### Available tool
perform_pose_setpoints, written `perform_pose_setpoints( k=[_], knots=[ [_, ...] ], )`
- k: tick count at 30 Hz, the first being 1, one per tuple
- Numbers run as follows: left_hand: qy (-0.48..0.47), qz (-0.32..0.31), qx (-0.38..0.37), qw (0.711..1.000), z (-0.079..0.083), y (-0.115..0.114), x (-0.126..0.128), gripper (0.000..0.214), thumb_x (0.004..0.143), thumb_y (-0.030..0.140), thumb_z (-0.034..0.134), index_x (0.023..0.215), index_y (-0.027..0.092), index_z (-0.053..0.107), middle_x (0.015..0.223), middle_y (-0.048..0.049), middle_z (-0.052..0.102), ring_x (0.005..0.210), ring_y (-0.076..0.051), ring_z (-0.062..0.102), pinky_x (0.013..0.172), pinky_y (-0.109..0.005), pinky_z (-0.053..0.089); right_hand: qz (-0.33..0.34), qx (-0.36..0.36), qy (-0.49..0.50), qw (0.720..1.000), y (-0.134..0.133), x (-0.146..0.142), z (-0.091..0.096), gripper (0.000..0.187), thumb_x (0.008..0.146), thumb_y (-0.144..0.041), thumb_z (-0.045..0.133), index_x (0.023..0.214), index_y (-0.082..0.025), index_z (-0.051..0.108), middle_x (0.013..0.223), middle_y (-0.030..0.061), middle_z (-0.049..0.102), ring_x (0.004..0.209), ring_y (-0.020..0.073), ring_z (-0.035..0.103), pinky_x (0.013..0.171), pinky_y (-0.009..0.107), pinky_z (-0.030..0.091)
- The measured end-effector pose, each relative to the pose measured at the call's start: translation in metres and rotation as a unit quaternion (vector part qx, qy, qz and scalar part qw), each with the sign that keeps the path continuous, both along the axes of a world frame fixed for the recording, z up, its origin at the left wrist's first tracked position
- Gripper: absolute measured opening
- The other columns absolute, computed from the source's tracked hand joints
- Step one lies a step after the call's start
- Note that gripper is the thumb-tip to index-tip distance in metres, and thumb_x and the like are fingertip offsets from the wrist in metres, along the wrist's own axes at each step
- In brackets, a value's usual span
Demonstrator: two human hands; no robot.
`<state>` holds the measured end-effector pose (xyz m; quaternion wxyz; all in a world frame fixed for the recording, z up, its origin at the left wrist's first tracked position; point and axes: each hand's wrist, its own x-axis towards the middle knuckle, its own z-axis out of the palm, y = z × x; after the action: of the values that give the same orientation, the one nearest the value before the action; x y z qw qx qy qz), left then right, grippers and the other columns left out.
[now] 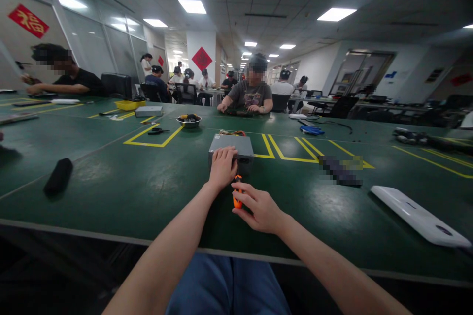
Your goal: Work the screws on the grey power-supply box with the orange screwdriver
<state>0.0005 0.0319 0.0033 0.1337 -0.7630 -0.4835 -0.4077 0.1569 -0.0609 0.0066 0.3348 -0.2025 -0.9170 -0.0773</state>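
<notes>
A grey metal computer power supply (240,143) sits on the green table in front of me, with coloured wires (232,133) at its far side. My left hand (222,165) lies over its near left edge, fingers closed around the top and the near face. In my right hand (254,204) is an orange and black screwdriver (237,197), gripped by the handle between thumb and fingers. It points away from me toward the near face of the power supply. The screwdriver's tip is hidden near my left hand, so I cannot tell whether it touches a screw.
Yellow tape lines mark the green table (177,202). A black case (59,177) lies left, a white device (417,214) right. Farther off are a metal bowl (188,121), a yellow tray (129,105) and blue gloves (312,130). A person (251,91) sits opposite.
</notes>
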Motion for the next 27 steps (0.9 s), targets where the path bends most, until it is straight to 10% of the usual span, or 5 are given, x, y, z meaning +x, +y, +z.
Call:
perform_pose_setpoints(
  k=[27],
  knots=[
    [0.001,0.001,0.003,1.000,0.0000,0.0005,-0.0003,0.025,0.086,0.021,0.044,0.111,0.023,0.050,0.123,-0.0037,0.056,0.120,-0.019,0.044,0.106,-0.039,0.027,-0.016,0.025,-0.018,0.999,0.0001,-0.0023,0.0020,0.029,0.089,-0.036,0.048,0.110,-0.016,0.049,0.111,0.0155,0.054,0.084,0.0184,0.061,0.071,0.031,0.053]
  ],
)
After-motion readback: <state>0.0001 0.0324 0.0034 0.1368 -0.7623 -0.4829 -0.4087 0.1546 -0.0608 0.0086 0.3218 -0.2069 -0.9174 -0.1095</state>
